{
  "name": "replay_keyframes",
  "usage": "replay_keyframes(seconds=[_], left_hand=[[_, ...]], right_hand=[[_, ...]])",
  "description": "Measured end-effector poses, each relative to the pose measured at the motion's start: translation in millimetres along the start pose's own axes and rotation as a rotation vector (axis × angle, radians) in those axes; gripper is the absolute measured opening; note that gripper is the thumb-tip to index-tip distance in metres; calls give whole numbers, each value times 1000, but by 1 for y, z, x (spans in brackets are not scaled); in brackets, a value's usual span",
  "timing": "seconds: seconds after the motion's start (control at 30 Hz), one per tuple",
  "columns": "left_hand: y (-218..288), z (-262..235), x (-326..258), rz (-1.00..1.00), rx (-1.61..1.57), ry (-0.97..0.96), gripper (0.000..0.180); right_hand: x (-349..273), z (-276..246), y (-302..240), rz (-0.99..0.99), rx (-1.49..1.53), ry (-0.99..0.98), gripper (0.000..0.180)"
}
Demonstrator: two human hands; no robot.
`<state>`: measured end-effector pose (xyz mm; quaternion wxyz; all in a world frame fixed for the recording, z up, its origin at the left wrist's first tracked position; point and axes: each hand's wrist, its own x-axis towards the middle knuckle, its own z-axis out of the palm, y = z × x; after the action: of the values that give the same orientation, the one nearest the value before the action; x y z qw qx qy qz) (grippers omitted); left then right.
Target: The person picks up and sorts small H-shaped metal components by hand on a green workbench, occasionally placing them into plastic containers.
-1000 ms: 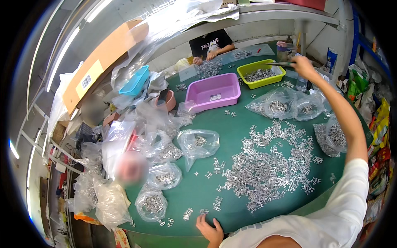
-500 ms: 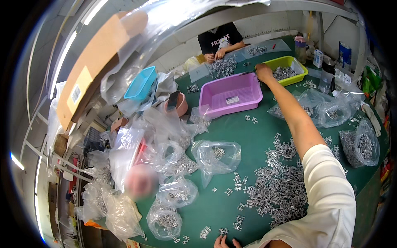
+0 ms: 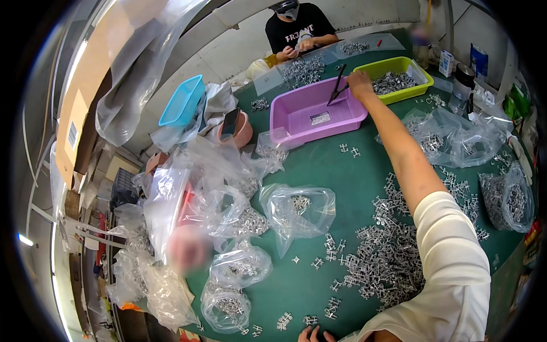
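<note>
Head view: my right hand (image 3: 360,85) grips dark pliers (image 3: 337,85), fingers closed, tips over the purple tray (image 3: 296,117); my left hand (image 3: 312,334) rests flat by small metal parts (image 3: 333,308), holding nothing.

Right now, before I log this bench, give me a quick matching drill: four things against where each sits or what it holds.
Things:
1. purple tray
2. yellow-green tray
3. blue basket
4. right hand

Places or states:
a. holds grey metal parts
b. grips a dark tool at the purple tray's far rim
c. far left, beside clear bags
d. almost bare, one small tag inside

Pairs: 1-d, 2-a, 3-c, 4-b
</note>
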<state>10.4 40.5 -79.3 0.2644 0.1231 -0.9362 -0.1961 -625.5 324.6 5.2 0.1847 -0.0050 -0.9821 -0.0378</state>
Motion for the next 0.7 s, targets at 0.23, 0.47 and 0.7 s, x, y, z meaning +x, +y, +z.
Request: replay_keyframes(seconds=[0.23, 0.47, 0.7], left_hand=[[12, -2, 10, 6, -28, 24, 24], [12, -2, 10, 24, -22, 45, 20], [9, -4, 13, 98, -12, 89, 21]], right_hand=[[5, 18, 8, 121, 135, 116, 16], [3, 20, 4, 179, 96, 201, 18], [-22, -7, -8, 36, 64, 353, 18]])
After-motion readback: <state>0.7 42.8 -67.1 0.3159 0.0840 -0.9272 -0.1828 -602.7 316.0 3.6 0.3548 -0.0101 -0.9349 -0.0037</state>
